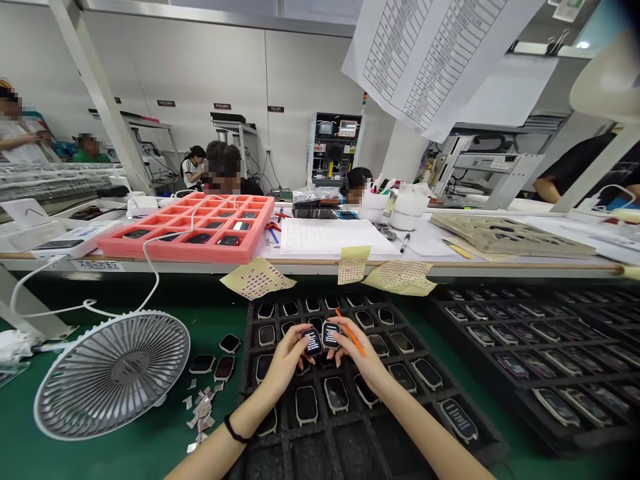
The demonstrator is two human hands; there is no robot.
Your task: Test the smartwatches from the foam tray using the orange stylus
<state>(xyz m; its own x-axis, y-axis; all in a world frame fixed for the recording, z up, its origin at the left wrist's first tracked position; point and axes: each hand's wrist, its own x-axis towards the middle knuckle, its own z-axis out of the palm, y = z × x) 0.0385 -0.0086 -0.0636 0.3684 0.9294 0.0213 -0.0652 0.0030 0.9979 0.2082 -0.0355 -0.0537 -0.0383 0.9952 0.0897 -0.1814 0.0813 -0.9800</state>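
Observation:
Two smartwatch bodies without straps are held up side by side over a black foam tray (310, 447). My left hand (287, 357) grips the dark-cased smartwatch (313, 342), its thumb at the screen. My right hand (363, 357) has the light-cased smartwatch (330, 335) between thumb and fingers, and an orange stick (353, 333) lies across that hand too. White text is lit on both screens. Below them, many tray pockets hold more watch bodies, mostly with dark screens; one watch (459, 420) at the right shows text.
A white fan (113, 373) stands left, near several loose watches (225, 368) and paper scraps (203, 413). Another watch tray (530, 373) lies right. On the shelf are a pink foam tray (185, 247), papers (335, 237) and a beige tray (510, 237). Yellow label sheets (257, 279) hang from its edge. People sit beyond.

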